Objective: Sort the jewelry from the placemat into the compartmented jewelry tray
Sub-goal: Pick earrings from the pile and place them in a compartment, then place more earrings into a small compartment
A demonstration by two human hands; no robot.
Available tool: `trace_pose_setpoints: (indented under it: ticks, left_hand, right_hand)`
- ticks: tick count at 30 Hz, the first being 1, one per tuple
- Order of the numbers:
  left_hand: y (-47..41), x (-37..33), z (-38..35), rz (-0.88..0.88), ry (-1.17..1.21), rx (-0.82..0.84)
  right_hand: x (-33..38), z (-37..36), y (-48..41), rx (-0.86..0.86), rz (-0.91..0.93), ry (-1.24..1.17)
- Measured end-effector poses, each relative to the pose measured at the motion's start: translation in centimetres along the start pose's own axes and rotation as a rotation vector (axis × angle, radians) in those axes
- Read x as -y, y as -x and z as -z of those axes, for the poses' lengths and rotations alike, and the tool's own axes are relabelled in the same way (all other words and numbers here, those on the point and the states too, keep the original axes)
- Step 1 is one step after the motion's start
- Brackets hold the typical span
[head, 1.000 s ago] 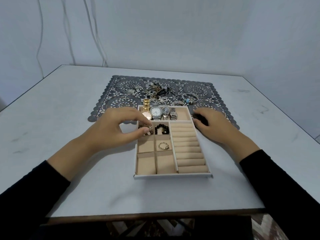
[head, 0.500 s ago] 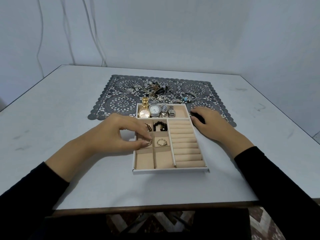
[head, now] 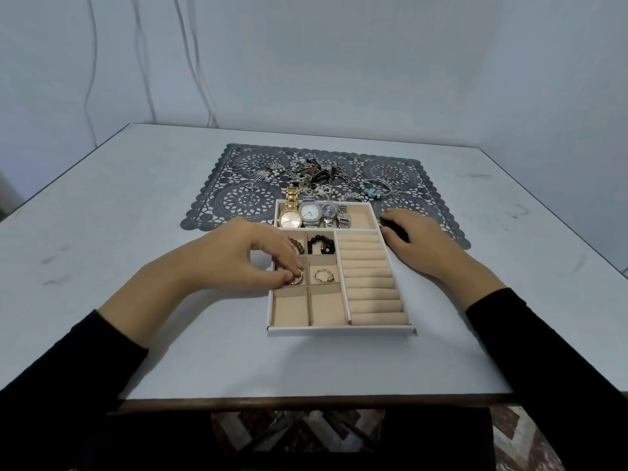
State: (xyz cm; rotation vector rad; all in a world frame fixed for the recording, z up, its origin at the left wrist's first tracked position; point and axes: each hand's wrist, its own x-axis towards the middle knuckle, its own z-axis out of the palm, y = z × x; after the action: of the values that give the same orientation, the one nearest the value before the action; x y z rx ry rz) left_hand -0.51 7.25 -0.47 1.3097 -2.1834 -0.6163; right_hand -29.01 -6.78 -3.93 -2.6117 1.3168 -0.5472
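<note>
While I look down at the one table, I count one lace placemat on its far half and one jewelry tray whose far end overlaps the mat's near edge. A tangled heap of loose jewelry lies on the mat just beyond the tray. Four watches sit in the long far compartment, two bead bracelets in the two far small squares, and one ring in the right middle square. My left hand arches over the tray's left rim, thumb and forefinger pinching a second ring down in the left middle square. My right hand rests on the mat at the tray's far right corner, fingers bent; whether they hold anything I cannot tell. The two near squares show bare lining, and bare tabletop runs left, right and near of the tray.
</note>
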Motion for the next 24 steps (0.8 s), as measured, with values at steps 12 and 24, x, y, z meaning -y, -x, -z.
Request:
trace_pose_setpoints:
  ticks: [12,24]
  left_hand:
    - [0.3,0.7,0.8,0.053,0.288,-0.115]
    - [-4.2,9.1,2.6,0.316,-0.160,-0.525]
  right_hand:
    - [-0.1,0.4,-0.2,-0.017,-0.023,-0.045]
    - [-0.9,1.5,-4.7,-0.204,-0.180,-0.253]
